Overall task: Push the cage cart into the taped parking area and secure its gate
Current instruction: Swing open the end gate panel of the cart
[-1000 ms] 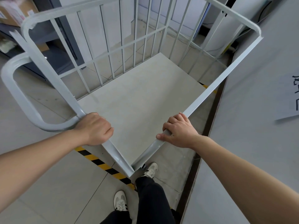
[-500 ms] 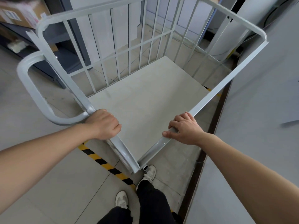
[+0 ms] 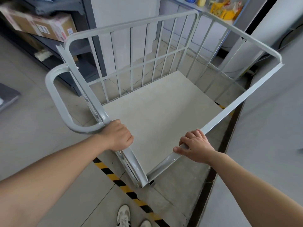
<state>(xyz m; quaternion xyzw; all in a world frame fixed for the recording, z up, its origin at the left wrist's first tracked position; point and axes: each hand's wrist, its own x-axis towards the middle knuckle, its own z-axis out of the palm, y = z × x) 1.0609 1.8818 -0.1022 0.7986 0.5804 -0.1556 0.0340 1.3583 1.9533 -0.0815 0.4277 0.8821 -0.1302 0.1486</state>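
Observation:
A light grey cage cart [image 3: 160, 122] with barred sides and a flat empty deck fills the middle of the view. My left hand [image 3: 118, 136] is closed around its top rail where the curved push handle [image 3: 55, 97] joins. My right hand [image 3: 194, 145] grips the flat top bar of the right side panel [image 3: 242, 97], near the cart's near corner. Yellow-and-black floor tape [image 3: 121, 182] runs diagonally under that corner, and another piece shows at the cart's far right [image 3: 220, 106]. Which panel is the gate I cannot tell.
A grey wall [image 3: 268, 145] runs close along the cart's right side. Dark shelving [image 3: 54, 51] with cardboard boxes [image 3: 41, 23] stands at the left, beyond the handle. A white pillar [image 3: 255, 30] and a counter with bottles lie ahead. My shoes [image 3: 123, 217] are behind the tape.
The cart has rolled forward and away from me, further over the tape line. My arms have stretched out and my feet have dropped back. Both hands keep their grips.

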